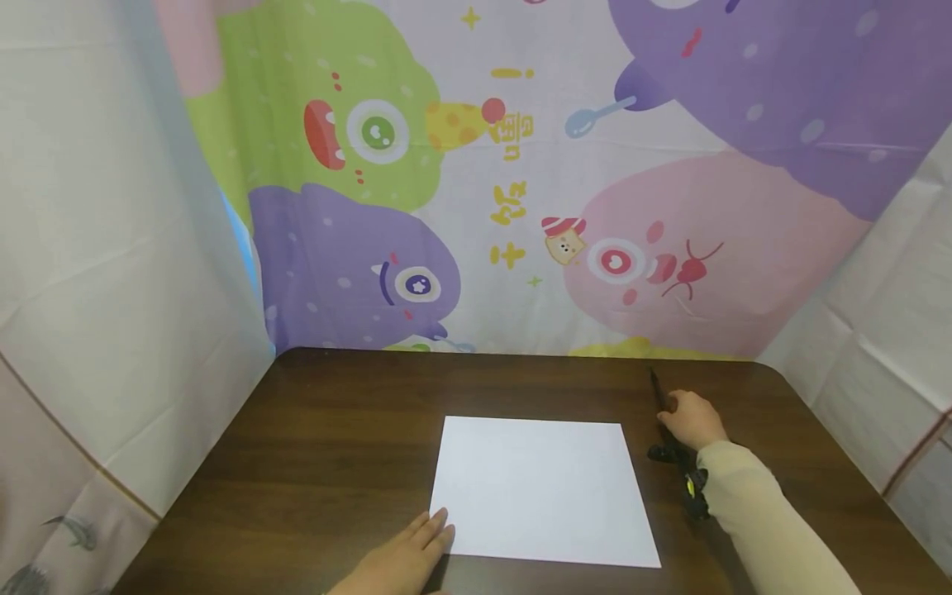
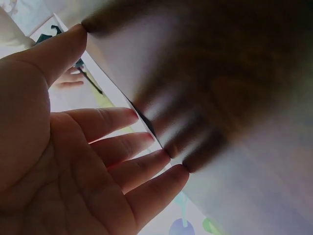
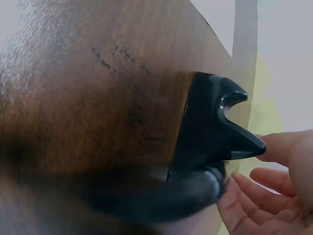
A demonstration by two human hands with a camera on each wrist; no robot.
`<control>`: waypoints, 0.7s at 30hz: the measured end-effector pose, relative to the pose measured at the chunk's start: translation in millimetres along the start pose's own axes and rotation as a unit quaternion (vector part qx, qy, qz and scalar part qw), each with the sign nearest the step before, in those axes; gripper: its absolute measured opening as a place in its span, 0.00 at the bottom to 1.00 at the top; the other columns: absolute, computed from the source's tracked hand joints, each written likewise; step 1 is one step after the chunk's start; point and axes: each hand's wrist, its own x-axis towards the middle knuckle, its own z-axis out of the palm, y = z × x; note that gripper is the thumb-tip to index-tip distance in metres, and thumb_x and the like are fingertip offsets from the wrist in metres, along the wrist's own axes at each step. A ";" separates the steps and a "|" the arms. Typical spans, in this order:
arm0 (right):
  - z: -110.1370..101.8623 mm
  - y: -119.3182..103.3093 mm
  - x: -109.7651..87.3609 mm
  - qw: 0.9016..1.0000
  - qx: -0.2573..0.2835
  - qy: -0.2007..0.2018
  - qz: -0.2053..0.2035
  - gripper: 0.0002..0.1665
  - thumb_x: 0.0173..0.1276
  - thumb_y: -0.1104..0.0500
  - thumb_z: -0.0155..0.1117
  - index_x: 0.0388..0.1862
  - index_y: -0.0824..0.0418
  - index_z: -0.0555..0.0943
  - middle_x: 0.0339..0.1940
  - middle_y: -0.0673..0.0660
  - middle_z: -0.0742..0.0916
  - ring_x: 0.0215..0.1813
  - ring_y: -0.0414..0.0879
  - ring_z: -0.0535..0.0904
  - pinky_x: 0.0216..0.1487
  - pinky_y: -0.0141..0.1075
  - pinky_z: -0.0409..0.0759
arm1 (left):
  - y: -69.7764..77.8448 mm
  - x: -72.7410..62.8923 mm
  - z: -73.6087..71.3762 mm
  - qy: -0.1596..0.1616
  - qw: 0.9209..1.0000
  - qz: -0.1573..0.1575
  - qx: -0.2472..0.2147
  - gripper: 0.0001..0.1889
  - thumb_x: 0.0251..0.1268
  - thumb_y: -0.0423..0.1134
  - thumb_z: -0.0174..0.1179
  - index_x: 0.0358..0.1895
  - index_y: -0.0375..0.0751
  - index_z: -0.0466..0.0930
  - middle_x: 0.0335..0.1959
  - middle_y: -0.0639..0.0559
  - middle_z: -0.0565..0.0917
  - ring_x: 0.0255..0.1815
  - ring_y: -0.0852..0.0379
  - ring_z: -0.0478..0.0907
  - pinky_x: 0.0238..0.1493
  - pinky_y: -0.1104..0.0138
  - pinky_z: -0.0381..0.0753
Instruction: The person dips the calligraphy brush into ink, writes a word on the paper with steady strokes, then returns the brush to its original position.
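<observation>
A white sheet of paper (image 1: 539, 492) lies flat on the brown table. My left hand (image 1: 405, 555) rests at its lower left corner, fingers straight and touching the paper edge; the left wrist view shows these fingers (image 2: 137, 147) extended. At the right, my right hand (image 1: 693, 420) pinches a slender black writing brush (image 1: 656, 387), which points to the far edge. A glossy black notched brush rest (image 3: 210, 122) sits beneath that hand, and the thick brush handle (image 3: 161, 198) looks blurred beside it. The fingers partly hide the brush.
The brown wooden table (image 1: 327, 463) has rounded far corners. A cartoon-printed curtain (image 1: 513, 314) hangs behind its far edge, with pale fabric walls (image 1: 82, 207) on both sides. Dark specks (image 3: 124, 56) mark the tabletop near the brush rest.
</observation>
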 end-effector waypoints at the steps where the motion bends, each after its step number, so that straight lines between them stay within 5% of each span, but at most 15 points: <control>1: -0.1 -0.5 -0.1 1.000 -0.001 -0.001 0.000 0.32 0.67 0.60 0.59 0.62 0.82 0.68 0.55 0.80 0.79 0.55 0.73 0.77 0.53 0.61 0.77 | 0.0 -0.1 0.2 0.000 1.000 0.000 0.000 0.44 0.59 0.69 0.55 0.72 0.41 0.66 0.76 0.42 0.63 0.75 0.37 0.60 0.59 0.39 0.75; 21: -0.6 -4.3 -1.0 0.999 -0.004 -0.026 0.029 0.26 0.69 0.63 0.56 0.59 0.83 0.70 0.58 0.80 0.77 0.58 0.75 0.75 0.56 0.62 0.76 | 0.5 -1.0 1.1 0.000 1.000 0.006 -0.003 0.49 0.54 0.72 0.57 0.72 0.41 0.65 0.76 0.42 0.62 0.76 0.37 0.59 0.60 0.39 0.74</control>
